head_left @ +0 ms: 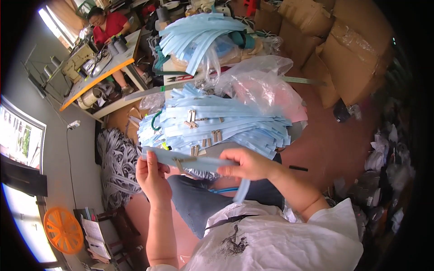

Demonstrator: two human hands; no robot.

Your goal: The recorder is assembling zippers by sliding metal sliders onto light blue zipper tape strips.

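A light blue fabric strip (203, 163) is stretched between my two hands above my lap. My left hand (153, 177) pinches one end between thumb and fingers. Further along, my right hand (246, 164) grips the strip, and its loose tail hangs below the fingers. A thin beige piece (180, 163) lies across the strip between the hands; its kind is too blurred to tell. Just beyond my hands is a large pile of similar light blue strips (253, 116), with several small beige, clip-like pieces (217, 135) on top.
Another heap of blue strips (199, 34) stands farther back beside clear plastic bags (253, 83). Cardboard boxes (348, 58) fill the far right. Grey coiled strips (117, 167) lie at left. A person in red (110, 28) sits at a sewing table (101, 77) back left.
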